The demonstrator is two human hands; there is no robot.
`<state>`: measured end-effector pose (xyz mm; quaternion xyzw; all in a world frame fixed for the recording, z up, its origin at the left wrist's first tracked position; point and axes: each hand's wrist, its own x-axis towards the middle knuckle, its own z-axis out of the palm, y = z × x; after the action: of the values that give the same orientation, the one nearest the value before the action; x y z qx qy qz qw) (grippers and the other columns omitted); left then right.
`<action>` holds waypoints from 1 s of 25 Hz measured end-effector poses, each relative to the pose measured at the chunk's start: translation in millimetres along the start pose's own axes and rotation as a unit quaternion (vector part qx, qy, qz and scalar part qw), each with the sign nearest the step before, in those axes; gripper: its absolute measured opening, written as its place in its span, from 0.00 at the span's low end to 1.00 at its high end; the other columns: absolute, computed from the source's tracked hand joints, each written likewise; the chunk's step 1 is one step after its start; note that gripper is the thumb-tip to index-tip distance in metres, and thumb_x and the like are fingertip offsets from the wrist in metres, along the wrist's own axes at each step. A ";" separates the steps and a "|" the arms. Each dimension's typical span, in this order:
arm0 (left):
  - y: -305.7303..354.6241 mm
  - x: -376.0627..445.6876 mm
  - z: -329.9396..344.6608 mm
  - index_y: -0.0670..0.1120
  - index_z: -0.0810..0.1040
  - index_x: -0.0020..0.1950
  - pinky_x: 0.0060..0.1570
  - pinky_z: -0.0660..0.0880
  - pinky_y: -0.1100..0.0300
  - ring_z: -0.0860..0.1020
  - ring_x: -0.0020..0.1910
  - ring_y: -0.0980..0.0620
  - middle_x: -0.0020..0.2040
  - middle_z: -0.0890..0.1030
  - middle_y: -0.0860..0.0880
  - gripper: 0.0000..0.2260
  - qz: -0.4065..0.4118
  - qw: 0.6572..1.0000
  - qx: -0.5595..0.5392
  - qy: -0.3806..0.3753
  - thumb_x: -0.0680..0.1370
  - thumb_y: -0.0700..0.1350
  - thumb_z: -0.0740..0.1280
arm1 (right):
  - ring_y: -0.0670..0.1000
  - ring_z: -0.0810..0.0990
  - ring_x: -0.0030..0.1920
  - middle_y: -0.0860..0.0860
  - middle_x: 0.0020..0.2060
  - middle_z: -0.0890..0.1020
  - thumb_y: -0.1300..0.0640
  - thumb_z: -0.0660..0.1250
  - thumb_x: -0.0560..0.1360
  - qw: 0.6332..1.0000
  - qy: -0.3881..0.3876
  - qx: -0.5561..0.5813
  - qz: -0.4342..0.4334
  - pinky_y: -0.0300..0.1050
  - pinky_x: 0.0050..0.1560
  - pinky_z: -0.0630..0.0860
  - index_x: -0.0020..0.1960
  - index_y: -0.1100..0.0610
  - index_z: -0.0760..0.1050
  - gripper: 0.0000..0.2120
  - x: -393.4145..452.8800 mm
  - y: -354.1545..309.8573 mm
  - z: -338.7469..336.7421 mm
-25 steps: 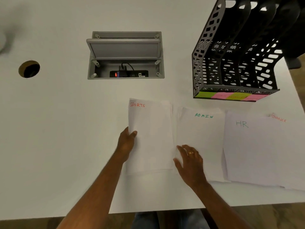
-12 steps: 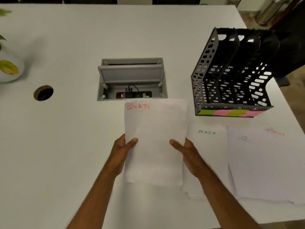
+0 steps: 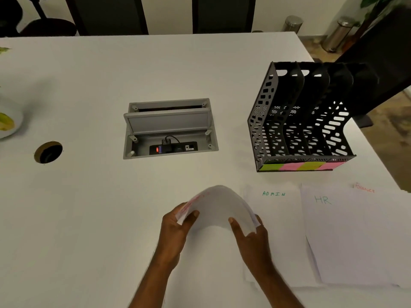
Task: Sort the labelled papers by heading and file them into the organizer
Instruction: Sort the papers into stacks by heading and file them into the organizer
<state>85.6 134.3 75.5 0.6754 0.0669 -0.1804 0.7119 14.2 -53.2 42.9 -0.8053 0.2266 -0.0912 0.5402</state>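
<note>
Now, table: I'm seeing it carrying everything, a cable box sitting open mid-surface.
Organizer: standing far right, slots facing me, colour tabs waiting for headings.
Sorted piles: ADMIN pile, HR pile, FINANCE pile lying flat, headings showing.
Red-headed stack: arching upward off the table, probably being squared for filing.
Left hand, right hand: each pinching one side edge, thumbs on top.

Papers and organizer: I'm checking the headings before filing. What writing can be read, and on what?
"ADMIN": green, on the paper pile.
"HR": green, on the next pile.
"FINANCE": orange, blurred, on the rightmost sheet.
Red heading on the bent stack: unreadable.
Sticky labels on the organizer: no readable text.
</note>
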 end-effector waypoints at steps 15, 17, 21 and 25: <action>-44.2 10.7 22.5 0.61 0.75 0.59 0.54 0.75 0.56 0.78 0.58 0.54 0.58 0.81 0.57 0.15 -0.068 0.997 0.026 0.033 0.81 0.41 0.68 | 0.44 0.82 0.53 0.40 0.52 0.83 0.60 0.61 0.77 0.996 -0.068 -0.045 0.018 0.46 0.53 0.80 0.59 0.41 0.77 0.17 2.4 34.5 8.0; -52.4 13.8 17.8 0.57 0.75 0.63 0.59 0.75 0.50 0.79 0.60 0.49 0.59 0.82 0.52 0.15 -0.088 0.995 0.019 0.041 0.80 0.41 0.68 | 0.43 0.82 0.52 0.39 0.51 0.83 0.59 0.62 0.77 0.996 -0.082 -0.026 0.025 0.40 0.52 0.79 0.57 0.39 0.76 0.17 6.7 33.1 4.6; -45.5 26.1 34.4 0.52 0.82 0.57 0.48 0.79 0.59 0.83 0.53 0.50 0.51 0.87 0.52 0.07 -0.099 0.993 0.024 0.059 0.80 0.43 0.69 | 0.40 0.80 0.55 0.42 0.54 0.82 0.67 0.58 0.77 0.991 -0.121 -0.042 0.034 0.39 0.57 0.78 0.63 0.45 0.75 0.23 19.1 36.7 -9.9; -11.2 50.3 81.5 0.53 0.83 0.55 0.36 0.79 0.68 0.84 0.44 0.60 0.48 0.87 0.57 0.06 -0.050 0.997 0.023 0.046 0.81 0.47 0.67 | 0.31 0.77 0.51 0.33 0.51 0.79 0.59 0.57 0.79 0.990 -0.119 -0.054 0.054 0.20 0.52 0.69 0.64 0.38 0.70 0.20 45.7 45.9 -55.2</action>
<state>116.3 45.3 54.3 0.6949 0.1289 -0.1860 0.6826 20.6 -134.6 18.7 -0.8251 0.2084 0.0474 0.5230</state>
